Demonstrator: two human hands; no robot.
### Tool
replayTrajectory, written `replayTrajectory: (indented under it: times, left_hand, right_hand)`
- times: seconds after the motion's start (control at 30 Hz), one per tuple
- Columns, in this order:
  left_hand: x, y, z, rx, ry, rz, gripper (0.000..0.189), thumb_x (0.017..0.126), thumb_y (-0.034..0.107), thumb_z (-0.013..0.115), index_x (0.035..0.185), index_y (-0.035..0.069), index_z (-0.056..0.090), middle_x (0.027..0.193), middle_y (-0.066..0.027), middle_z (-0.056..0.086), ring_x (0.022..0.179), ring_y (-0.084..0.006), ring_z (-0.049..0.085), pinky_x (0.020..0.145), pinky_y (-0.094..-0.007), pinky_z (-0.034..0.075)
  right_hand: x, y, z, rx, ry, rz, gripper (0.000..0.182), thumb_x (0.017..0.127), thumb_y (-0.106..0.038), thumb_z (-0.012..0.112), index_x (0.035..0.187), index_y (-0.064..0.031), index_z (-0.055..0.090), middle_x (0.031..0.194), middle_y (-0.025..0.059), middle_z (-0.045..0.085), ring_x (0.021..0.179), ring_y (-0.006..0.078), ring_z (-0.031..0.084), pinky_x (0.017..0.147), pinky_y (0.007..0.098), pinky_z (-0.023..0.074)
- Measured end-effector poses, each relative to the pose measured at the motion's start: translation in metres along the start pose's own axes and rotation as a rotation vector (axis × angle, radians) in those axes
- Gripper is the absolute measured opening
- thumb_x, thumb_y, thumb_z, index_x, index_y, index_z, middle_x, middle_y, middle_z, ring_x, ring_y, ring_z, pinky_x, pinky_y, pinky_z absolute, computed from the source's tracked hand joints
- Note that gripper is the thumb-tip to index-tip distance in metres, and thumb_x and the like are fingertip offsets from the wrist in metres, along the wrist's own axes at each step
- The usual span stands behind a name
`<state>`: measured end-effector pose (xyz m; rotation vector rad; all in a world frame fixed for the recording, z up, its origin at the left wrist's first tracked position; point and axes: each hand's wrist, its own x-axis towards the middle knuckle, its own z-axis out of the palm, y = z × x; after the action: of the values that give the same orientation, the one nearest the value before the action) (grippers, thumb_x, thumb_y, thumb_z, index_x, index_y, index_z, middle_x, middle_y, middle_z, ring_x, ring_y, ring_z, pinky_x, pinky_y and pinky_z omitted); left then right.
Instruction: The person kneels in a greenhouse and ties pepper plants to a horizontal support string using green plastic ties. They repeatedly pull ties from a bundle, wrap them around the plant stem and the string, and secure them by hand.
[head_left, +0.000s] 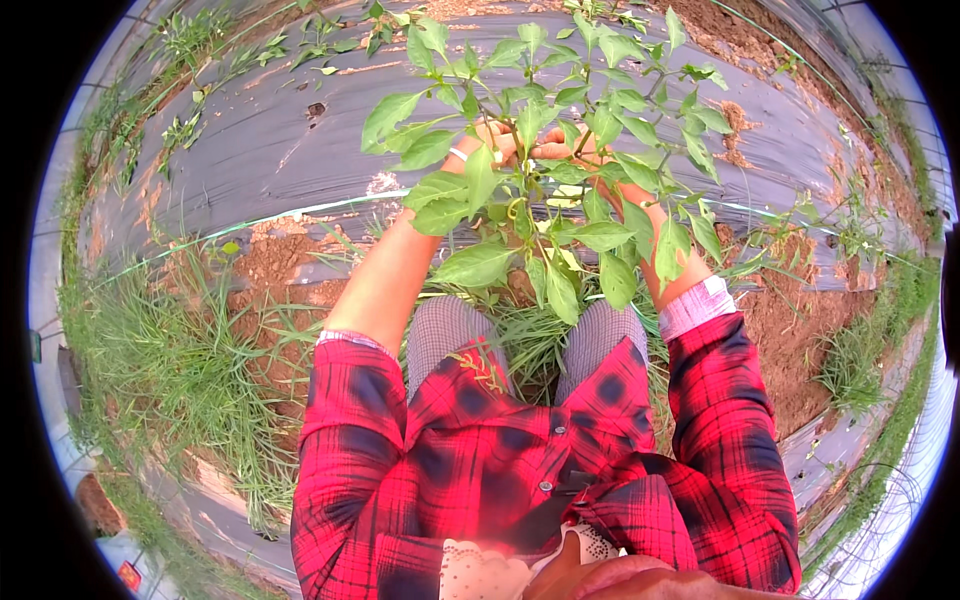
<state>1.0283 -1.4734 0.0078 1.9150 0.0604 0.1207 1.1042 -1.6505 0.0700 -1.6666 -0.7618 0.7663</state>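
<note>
A leafy pepper plant (559, 289) stands upright in front of me, its branches spreading over both forearms. Among its upper stems, my left hand (493, 142) has curled fingers and a white band at the wrist. My right hand (562, 144) comes in from the other side, its fingertips close to those of the left, by the stem. Leaves cover parts of both hands. Whatever the fingertips may pinch is too small and too covered to make out.
Dark plastic mulch film (345, 127) covers the bed beyond the plant. A green string (330, 204) runs across it behind the stem. Tall grass (202, 352) grows at left, bare reddish soil (799, 337) lies at right. Smaller plants (319, 45) stand along the far row.
</note>
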Motion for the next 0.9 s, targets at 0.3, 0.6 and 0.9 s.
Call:
replayTrajectory:
  times: [0.3,0.6,0.9]
  left_hand:
    - [-0.01,0.015,0.008,0.11,0.358,0.208,0.02,0.072,0.024,0.061,0.071,0.004,0.059,0.065,-0.0054,0.053,0.059,-0.017,0.052,0.053,-0.032,0.041]
    - [-0.01,0.011,0.016,0.109,0.412,0.213,0.019,0.071,0.017,0.062,0.062,0.004,0.052,0.064,-0.0081,0.05,0.056,-0.0231,0.048,0.05,-0.0331,0.039]
    - [-0.013,0.038,0.015,0.349,0.337,-0.014,0.015,0.062,0.016,0.054,0.058,0.001,0.052,0.056,-0.0161,0.049,0.051,-0.029,0.049,0.047,-0.0354,0.036]
  right_hand:
    - [-0.007,0.017,-0.008,0.88,-0.171,-0.039,0.018,0.077,-0.013,0.058,0.088,0.0016,0.056,0.083,0.0123,0.06,0.076,0.0175,0.057,0.069,0.0282,0.0457]
    - [-0.009,-0.004,0.002,0.436,-0.06,-0.063,0.01,0.071,-0.007,0.065,0.072,-0.0039,0.055,0.068,-0.0011,0.055,0.062,0.008,0.05,0.057,0.0221,0.0391]
    - [-0.021,-0.022,0.007,0.386,0.059,0.014,0.011,0.069,-0.009,0.067,0.07,-0.0059,0.056,0.066,-0.0035,0.053,0.06,0.0059,0.045,0.054,0.0218,0.0346]
